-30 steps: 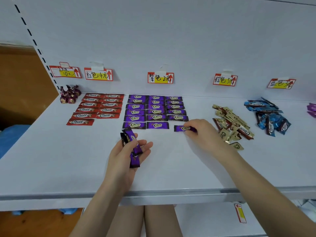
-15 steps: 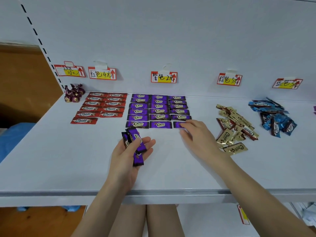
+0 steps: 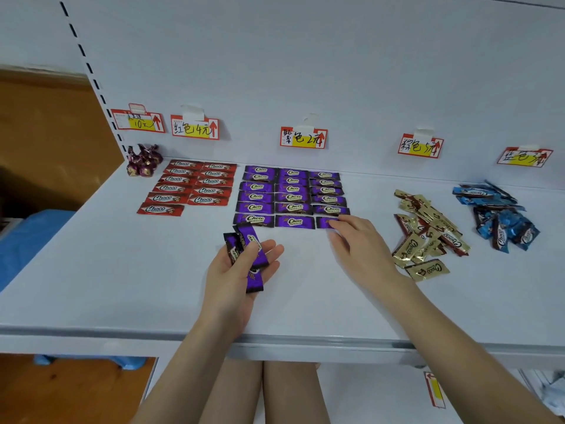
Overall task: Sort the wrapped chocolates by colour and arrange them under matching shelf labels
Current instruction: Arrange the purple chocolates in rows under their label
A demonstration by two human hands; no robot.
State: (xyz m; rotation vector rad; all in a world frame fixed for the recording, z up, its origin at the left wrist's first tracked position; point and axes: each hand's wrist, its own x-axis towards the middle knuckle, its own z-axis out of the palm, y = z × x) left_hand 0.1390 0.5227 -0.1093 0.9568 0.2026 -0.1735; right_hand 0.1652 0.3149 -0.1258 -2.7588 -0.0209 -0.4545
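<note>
The right hand had moved its purple chocolate up into the front row's right end, below the purple label, fingers flat on it; the left hand gripped the spare purple chocolates; that row now looked filled.

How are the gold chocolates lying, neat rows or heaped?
Heaped: the gold chocolates overlap at mixed angles, unlike the flat purple rows.
</note>
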